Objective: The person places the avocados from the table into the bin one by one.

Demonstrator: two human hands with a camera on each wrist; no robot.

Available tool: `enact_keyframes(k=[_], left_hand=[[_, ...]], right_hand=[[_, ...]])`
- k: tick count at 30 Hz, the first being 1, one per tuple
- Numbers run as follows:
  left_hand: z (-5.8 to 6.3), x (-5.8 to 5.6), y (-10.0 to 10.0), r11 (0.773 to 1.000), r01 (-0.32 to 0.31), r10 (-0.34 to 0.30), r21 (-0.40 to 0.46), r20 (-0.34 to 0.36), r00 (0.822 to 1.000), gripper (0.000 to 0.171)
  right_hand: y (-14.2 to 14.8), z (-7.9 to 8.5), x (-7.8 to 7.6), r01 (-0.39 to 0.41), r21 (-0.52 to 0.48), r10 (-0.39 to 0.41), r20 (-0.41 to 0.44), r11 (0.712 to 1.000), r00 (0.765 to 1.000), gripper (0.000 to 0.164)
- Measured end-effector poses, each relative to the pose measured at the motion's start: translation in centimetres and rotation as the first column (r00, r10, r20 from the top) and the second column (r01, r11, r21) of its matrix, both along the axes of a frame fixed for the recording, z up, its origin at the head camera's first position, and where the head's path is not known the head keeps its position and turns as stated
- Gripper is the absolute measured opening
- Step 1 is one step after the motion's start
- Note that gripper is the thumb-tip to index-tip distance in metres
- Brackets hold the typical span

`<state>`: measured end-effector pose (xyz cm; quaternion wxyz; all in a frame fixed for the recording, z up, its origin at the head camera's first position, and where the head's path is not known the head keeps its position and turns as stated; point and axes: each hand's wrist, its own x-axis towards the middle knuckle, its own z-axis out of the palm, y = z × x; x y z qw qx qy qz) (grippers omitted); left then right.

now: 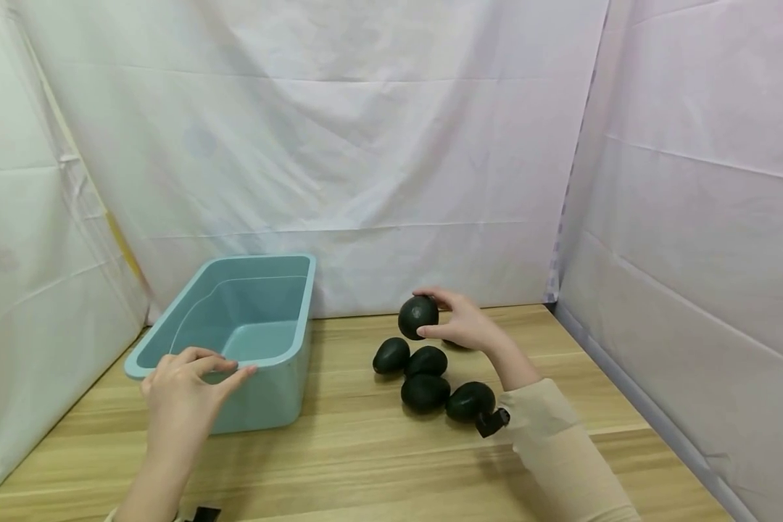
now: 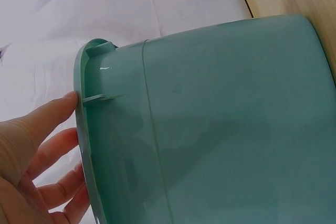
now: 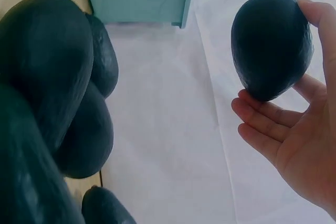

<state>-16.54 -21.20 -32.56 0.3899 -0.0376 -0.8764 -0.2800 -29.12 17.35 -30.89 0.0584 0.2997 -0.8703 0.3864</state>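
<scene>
Your right grip (image 1: pixel 458 322) is holding one avocado (image 1: pixel 416 316) off the bench (image 1: pixel 365 471), near the other avocados (image 1: pixel 425 393); better be keeping the pressure gentle. Your left grip (image 1: pixel 185 383) is touching the teal bin (image 1: pixel 267 400) at its rim (image 1: pixel 307 304); whether it is pinching, I cannot tell.

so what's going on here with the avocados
A person's right hand holds one avocado up off the table, while the left hand holds the near rim of the tub. Five other avocados lie to the right of the tub, one mostly hidden by the right hand.
</scene>
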Motion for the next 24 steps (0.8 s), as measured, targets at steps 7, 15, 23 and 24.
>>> enact_keyframes(k=[7,15,23,24], left_hand=[[0.0,0.0,-0.1,1.0,-0.003,0.003,0.003,0.008,1.0,0.025],[0.0,0.1,0.0,1.0,0.002,-0.002,-0.004,0.016,1.0,0.025],[-0.3,0.1,-0.1,1.0,0.002,-0.001,-0.015,0.026,1.0,0.026],[-0.2,0.1,-0.1,1.0,0.001,0.0,-0.014,0.024,1.0,0.026]], right_hand=[[-1.3,0.5,-0.5,0.001,0.009,-0.001,-0.009,1.0,1.0,0.064],[-2.8,1.5,-0.3,0.0,0.001,0.0,0.008,1.0,1.0,0.064],[-3.9,1.7,-0.2,-0.011,-0.011,0.012,0.014,1.0,1.0,0.063],[-4.0,1.8,-0.2,-0.011,-0.014,0.011,0.014,1.0,1.0,0.062]])
